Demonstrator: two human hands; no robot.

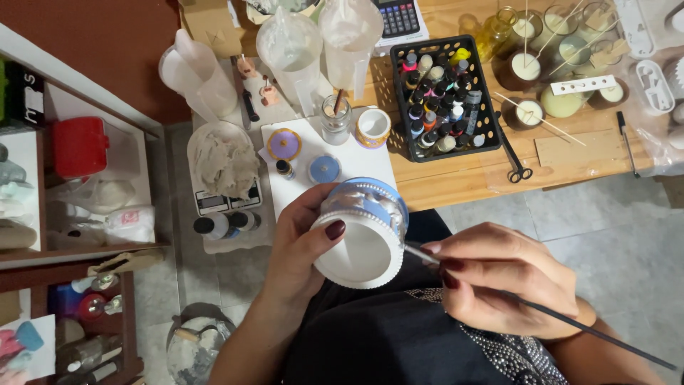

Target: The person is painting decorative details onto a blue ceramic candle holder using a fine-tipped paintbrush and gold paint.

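Closest to the lens is the person's lap in a black top studded with small silver beads (499, 349), and just above it both hands are at work. The left hand (299, 249) is wrapped around a round white plaster pot with a painted blue band and a beaded rim (363, 228), tipped on its side over the lap, just off the table edge, so its open mouth faces the camera; the thumb presses on the rim. The right hand (499, 278) is closed in a pen grip on a thin long-handled paintbrush (570, 324), whose tip meets the pot's right side, though the bristles are too small to say whether they touch. Beyond, on the light wooden table (456, 185), lie a white board (356, 160) with a small purple and gold round lid (284, 144), a small blue disc (324, 169) and a little white cup with a gold trim (373, 127), then a black plastic crate full of small paint bottles (442, 96), black scissors (514, 157) and several poured candles with wooden wick sticks (527, 68). From here I'd worry about wet blue paint: the holding fingers sit close to the painted band and could smear it, and a slipping grip would drop the pot onto dark clothing or the tiled floor.
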